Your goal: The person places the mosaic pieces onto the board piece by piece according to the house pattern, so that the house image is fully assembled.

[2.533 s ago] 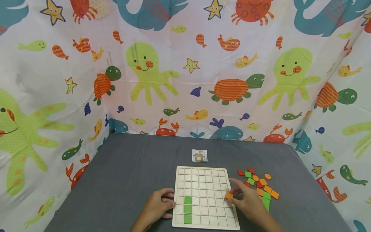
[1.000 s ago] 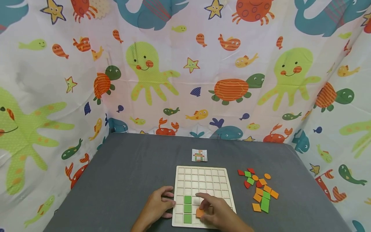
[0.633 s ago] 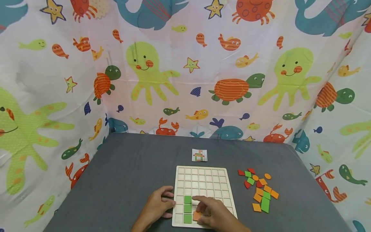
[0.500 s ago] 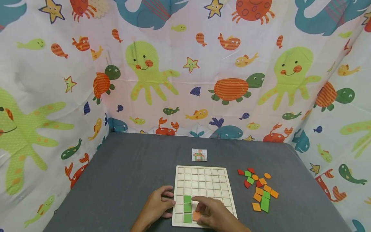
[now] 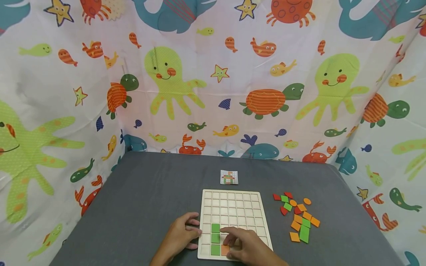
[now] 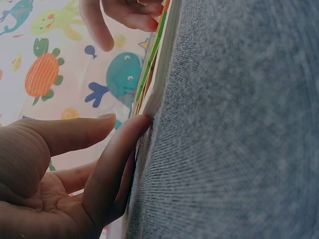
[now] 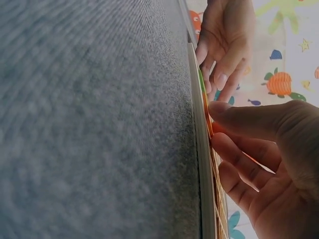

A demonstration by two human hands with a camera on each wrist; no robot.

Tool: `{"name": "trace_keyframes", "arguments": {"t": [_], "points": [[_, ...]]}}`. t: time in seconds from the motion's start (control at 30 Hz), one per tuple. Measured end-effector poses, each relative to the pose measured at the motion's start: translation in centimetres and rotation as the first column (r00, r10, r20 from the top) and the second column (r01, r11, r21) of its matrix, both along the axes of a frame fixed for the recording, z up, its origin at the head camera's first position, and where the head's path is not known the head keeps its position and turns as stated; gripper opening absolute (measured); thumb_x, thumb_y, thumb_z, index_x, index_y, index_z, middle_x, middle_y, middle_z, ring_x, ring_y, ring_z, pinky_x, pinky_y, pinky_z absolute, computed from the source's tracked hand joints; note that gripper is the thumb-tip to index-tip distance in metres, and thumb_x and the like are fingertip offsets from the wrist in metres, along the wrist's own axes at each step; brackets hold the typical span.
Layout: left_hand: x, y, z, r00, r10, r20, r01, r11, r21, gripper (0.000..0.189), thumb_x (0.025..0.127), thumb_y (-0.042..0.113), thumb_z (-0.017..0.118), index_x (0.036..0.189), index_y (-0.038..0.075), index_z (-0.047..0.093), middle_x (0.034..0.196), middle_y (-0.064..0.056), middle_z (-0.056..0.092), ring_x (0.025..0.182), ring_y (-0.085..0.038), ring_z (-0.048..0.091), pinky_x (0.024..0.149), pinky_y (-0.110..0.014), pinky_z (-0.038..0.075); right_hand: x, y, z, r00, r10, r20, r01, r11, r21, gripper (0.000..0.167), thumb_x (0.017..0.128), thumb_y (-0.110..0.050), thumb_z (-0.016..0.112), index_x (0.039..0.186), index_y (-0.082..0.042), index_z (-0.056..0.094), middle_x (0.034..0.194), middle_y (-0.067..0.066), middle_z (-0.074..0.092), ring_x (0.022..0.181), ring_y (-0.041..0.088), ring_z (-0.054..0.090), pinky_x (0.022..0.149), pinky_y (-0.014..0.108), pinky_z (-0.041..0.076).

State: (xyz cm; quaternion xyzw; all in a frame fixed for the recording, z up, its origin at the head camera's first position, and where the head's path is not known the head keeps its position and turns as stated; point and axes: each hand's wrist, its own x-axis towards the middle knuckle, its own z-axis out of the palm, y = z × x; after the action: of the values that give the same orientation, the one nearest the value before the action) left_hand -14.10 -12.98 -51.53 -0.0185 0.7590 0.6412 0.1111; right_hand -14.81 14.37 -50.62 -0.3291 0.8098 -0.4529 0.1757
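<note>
A pale wooden grid board lies flat on the dark cloth. Three green square tiles form a column near its left side. Beside the lowest one, in the front row, sits an orange square tile. My right hand has thumb and fingertips at this tile's edges, with the index finger stretched out above the board. In the right wrist view the thumb touches near the orange strip of the tile. My left hand rests at the board's left edge, and in the left wrist view a fingertip touches that edge.
A small printed pattern card lies behind the board. Right of the board are scattered loose tiles: orange squares, green pieces, red pieces and orange discs. A curtain with sea animals encloses the table's back and sides.
My right hand has carried the orange tile from the board's right edge to the front row, where it has settled beside the lowest green tile. My left hand has stayed at the board's left edge.
</note>
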Motion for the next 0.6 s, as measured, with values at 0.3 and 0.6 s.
{"name": "trace_keyframes", "arguments": {"t": [0.3,0.6], "points": [[-0.1,0.1,-0.1,1.0,0.001,0.003,-0.001,1.0,0.002,0.062,0.088,-0.001,0.076,0.146,-0.006,0.054,0.12,-0.016,0.066,0.099,-0.022,0.072,0.06,-0.042,0.066,-0.2,0.9,-0.3,0.998,0.007,-0.059,-0.008,1.0,-0.03,0.055,0.092,-0.011,0.082,0.142,-0.004,0.061,0.107,0.003,0.076,0.092,0.005,0.072,0.075,0.024,0.062],[0.0,0.0,0.1,1.0,-0.005,0.007,0.005,1.0,0.007,0.063,0.088,-0.002,0.074,0.147,-0.006,0.053,0.121,-0.017,0.066,0.1,-0.022,0.072,0.061,-0.042,0.067,-0.1,3.4,-0.8,0.983,-0.094,-0.157,0.086,0.995,-0.055,0.055,0.09,-0.014,0.085,0.139,0.0,0.063,0.102,0.005,0.075,0.084,0.001,0.065,0.065,0.023,0.059]]}}
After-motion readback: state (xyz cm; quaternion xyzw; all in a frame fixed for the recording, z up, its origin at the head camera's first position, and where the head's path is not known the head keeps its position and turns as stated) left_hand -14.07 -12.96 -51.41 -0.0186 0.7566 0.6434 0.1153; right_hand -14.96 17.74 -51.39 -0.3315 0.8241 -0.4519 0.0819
